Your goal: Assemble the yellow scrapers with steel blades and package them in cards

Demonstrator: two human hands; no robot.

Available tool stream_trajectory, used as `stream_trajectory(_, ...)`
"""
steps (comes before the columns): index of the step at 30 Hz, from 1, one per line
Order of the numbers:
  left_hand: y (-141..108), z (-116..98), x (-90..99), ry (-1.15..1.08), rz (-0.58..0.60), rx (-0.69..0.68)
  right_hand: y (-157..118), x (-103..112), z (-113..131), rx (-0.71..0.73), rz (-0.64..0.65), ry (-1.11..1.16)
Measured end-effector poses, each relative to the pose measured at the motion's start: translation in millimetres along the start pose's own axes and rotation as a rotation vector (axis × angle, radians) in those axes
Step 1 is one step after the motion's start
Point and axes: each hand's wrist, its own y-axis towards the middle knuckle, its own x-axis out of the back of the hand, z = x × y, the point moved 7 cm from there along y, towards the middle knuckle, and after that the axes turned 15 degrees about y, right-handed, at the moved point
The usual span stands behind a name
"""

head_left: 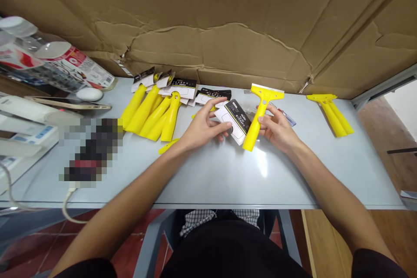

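Between the thumb and fingers of my left hand [206,126] is a black-and-white packaging card [235,121], tilted, with print on it. My right hand [276,126] grips a yellow scraper [256,128] by its handle, its wide head pointing up and away from me. The scraper's lower end overlaps or lies close to the card's right edge; I cannot tell whether they touch. Beyond my left hand lies a stack of similar cards [213,93]. Left of it, several yellow scrapers [146,110] have cards over their heads. Two bare yellow scrapers [334,115] rest at the right.
A cardboard sheet [208,43] stands along the table's back edge. At the left are plastic bottles [74,63], a white mouse [89,94], a phone [81,103] and a blurred-out dark object [94,152] with a cable. A yellow piece [167,146] lies by my left forearm.
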Motion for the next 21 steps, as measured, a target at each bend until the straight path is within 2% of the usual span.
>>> stream_trajectory(4, 3.7, -6.2, 16.9, 0.030, -0.082, -0.089, 1.1, 2.3, 1.6, 0.010, 0.007, 0.017)
stream_trajectory(6, 4.6, -6.4, 19.6, 0.029, -0.070, -0.093, 1.6, 4.4, 3.2, 0.022, 0.001, 0.016)
stream_trajectory(11, 4.6, -4.9, 14.7, 0.010, 0.009, -0.061, 2.5, 7.8, 6.9, 0.040, -0.016, -0.019)
stream_trajectory(21, 4.6, -6.8, 11.3, 0.047, 0.037, -0.076, 3.0, 7.9, 7.4, 0.034, -0.031, -0.022)
